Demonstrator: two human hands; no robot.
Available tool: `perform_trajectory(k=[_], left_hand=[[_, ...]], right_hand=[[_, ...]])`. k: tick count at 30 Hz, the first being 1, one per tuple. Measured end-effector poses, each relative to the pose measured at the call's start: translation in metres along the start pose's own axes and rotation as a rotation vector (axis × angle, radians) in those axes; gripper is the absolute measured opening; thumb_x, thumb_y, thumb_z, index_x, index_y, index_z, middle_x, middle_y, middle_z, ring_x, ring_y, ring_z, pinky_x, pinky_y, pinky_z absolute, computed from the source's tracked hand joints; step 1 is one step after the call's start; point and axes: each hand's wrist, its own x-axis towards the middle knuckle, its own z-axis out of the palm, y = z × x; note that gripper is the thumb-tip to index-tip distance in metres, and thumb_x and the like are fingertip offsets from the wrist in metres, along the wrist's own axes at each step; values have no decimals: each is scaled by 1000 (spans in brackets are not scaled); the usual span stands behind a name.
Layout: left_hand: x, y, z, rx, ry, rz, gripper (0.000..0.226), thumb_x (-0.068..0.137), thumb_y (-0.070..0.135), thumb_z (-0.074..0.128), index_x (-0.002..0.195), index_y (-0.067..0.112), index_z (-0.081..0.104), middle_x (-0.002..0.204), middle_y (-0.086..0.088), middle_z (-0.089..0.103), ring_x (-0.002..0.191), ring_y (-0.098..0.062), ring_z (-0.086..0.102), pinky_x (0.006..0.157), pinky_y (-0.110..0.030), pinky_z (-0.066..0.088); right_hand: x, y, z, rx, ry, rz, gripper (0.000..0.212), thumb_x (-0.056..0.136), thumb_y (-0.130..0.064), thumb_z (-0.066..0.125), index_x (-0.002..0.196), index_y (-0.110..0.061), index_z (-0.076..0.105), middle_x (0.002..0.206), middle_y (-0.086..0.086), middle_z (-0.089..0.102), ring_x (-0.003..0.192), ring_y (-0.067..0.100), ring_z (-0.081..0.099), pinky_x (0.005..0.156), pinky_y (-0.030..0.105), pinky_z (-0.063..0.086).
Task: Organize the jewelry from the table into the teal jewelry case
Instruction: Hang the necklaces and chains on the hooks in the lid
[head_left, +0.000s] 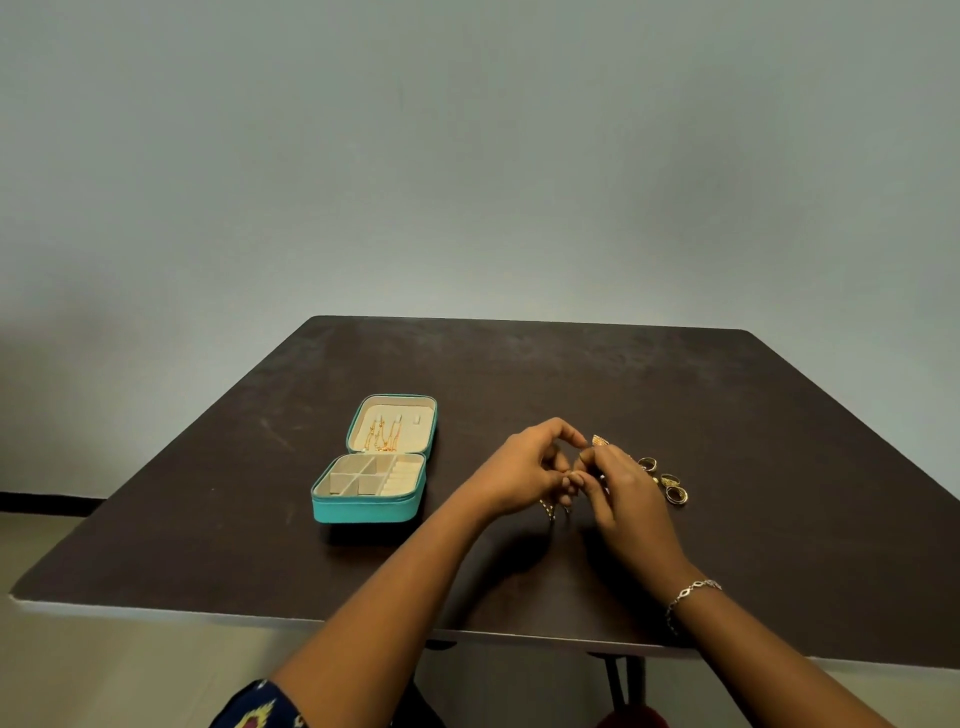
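Evidently the left hand (524, 473) and right hand (623, 488) meet just right of the teal jewelry case (363, 510), fingers pinching a thin gold chain (549, 512); it looks light, limp and tangle-prone, best held near its ends; rings (675, 491) lie farther right on the bench (519, 374).

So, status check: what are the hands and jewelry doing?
Left hand and right hand pinch a gold chain. Case open, necklaces in lid. Rings loose on table. Nothing blocking.
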Motion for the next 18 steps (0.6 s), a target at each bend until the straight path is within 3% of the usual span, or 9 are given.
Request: perform_trajectory(k=[2, 6, 9, 13, 18], left_hand=[[-1, 2, -2, 22, 34, 0, 33, 88, -6, 50, 118, 7, 46, 72, 0, 59, 67, -14, 61, 71, -30, 53], [-3, 7, -8, 40, 74, -30, 33, 89, -6, 49, 117, 9, 44, 70, -1, 57, 64, -13, 61, 71, -30, 55], [-6, 11, -14, 23, 71, -68, 34, 89, -5, 49, 118, 11, 41, 71, -1, 56, 62, -11, 60, 64, -25, 55], [-8, 12, -14, 18, 83, -95, 36, 88, -5, 51, 117, 12, 40, 72, -4, 58, 63, -15, 61, 67, -29, 55], [-8, 9, -12, -60, 132, -136, 36, 87, -4, 53, 118, 12, 41, 70, -2, 59, 64, -14, 60, 63, -25, 52]], right_hand=[[2, -2, -2, 12, -16, -17, 11, 83, -3, 59, 80, -13, 57, 78, 1, 60, 73, 19, 56, 69, 37, 49], [4, -9, -7, 20, -41, -106, 19, 79, -1, 64, 94, -12, 64, 88, 2, 66, 81, 16, 61, 70, 25, 48], [5, -14, -9, -39, -54, -211, 27, 74, -6, 65, 100, -11, 64, 90, 5, 67, 83, 19, 62, 71, 28, 48], [6, -17, -9, -101, -56, -246, 27, 69, 2, 72, 90, -13, 65, 81, 2, 64, 74, 20, 60, 65, 38, 53], [9, -21, -11, -120, -49, -222, 22, 67, 2, 75, 77, -13, 63, 73, 1, 61, 69, 19, 57, 66, 38, 52]])
